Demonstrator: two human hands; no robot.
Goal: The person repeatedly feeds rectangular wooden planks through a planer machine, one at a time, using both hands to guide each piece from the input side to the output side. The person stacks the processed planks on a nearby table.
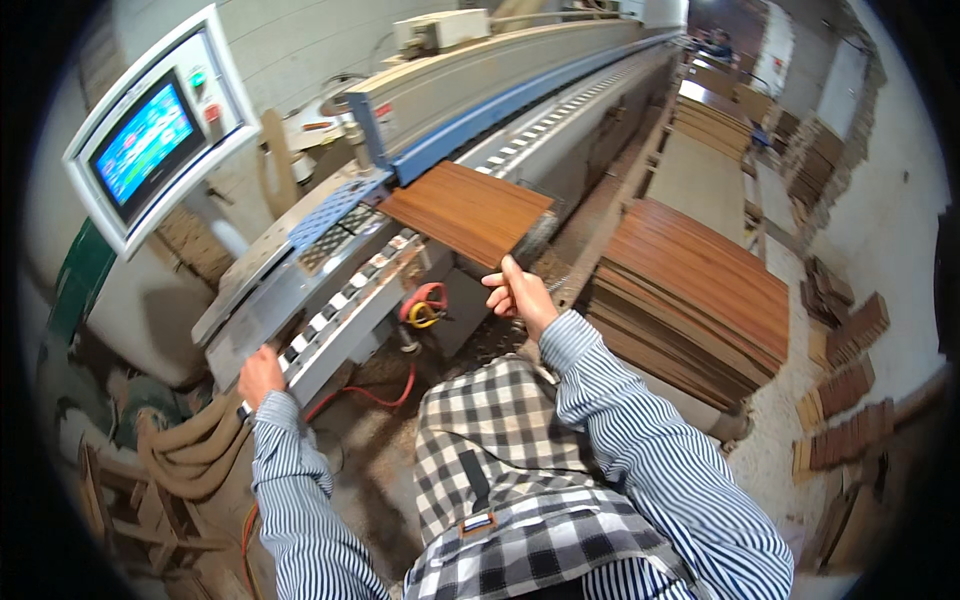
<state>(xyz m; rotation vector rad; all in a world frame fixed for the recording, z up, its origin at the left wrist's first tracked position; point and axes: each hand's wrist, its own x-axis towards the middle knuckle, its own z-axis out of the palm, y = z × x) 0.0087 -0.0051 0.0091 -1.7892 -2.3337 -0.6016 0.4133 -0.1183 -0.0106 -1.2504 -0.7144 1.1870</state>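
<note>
Small, indistinct, cut off
Toward 1 o'clock, a distant person [719, 46] is too small to discern; at 8, the left hand [261, 376] has indistinct fingertips; at 7, its sleeve [298, 500] runs off.

I see a bright screen [145, 148] glowing blue, white shine on the far boards [712, 97], and bendy lines near black, round edges.

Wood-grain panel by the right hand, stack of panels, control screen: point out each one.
Wood-grain panel [468, 208]: head view, middle of its top face.
Stack of panels [690, 283]: head view, face of its top sheet.
Control screen [147, 145]: head view, middle of the lit display.
</note>
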